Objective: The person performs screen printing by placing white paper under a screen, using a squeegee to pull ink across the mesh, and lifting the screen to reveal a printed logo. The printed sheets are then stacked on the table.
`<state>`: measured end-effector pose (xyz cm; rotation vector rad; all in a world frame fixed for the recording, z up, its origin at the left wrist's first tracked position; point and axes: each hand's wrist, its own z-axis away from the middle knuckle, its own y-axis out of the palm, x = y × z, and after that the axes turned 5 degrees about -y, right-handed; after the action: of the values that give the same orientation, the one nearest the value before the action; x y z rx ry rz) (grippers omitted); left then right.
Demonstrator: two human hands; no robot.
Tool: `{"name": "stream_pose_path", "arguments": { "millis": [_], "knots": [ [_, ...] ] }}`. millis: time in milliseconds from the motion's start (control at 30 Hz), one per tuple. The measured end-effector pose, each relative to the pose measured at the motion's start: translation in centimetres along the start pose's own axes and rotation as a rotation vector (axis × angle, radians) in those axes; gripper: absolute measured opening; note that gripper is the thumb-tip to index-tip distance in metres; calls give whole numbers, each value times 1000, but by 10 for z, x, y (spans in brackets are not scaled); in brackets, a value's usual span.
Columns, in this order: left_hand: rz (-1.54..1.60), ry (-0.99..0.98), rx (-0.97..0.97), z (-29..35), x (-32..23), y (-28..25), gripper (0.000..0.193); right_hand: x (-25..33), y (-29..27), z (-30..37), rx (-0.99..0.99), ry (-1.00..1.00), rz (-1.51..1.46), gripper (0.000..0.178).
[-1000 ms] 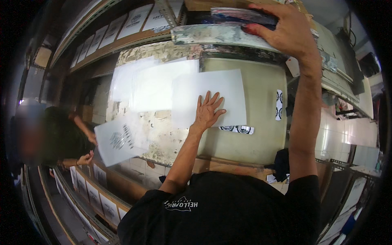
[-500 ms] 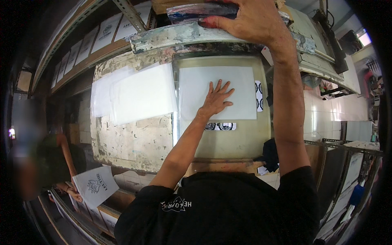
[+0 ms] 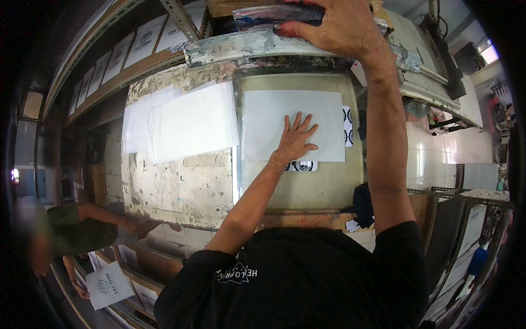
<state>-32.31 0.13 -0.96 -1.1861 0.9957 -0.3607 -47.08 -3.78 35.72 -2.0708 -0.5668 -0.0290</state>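
Note:
My left hand [image 3: 297,139] lies flat, fingers spread, on a white translucent plastic sheet or bag [image 3: 257,120]. That sheet rests on a pale, yellowish printing board [image 3: 323,192]. Strips with black round marks stick out from under it, one at the near edge [image 3: 304,165] and one at the right edge [image 3: 348,126]. At the far edge my right hand [image 3: 350,33] is closed over the ink-smeared bar of a raised printing-screen frame [image 3: 235,50]. Its thumb is stained dark and red; its other fingers are partly cut off. Behind the bar lies an inky squeegee-like blade [image 3: 274,17].
Loose white sheets [image 3: 194,123] overlap on the paint-flecked table [image 3: 175,192] to the left. Racks of printed white sheets [image 3: 145,41] line the far left. At the lower left a co-worker [image 3: 76,225] holds a printed sheet [image 3: 109,285]. A dark cloth [image 3: 361,205] hangs at the near right.
My left hand has shifted slightly right and nearer on the sheet, covering more of the near strip. The co-worker has lowered the printed sheet toward the rack. My right hand keeps its hold.

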Motion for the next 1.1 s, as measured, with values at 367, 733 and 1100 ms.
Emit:
{"name": "stream_pose_path", "arguments": {
  "millis": [367, 733, 1100],
  "knots": [
    [229, 4, -146, 15, -7, -24, 77, 9, 9, 18, -3, 7, 77, 50],
    [1272, -536, -661, 164, 21, -86, 103, 61, 91, 171, 32, 54, -61, 39],
    [225, -393, -761, 202, 48, -3, 86, 31, 225, 254, 520, 296, -56, 82]
  ]
}}
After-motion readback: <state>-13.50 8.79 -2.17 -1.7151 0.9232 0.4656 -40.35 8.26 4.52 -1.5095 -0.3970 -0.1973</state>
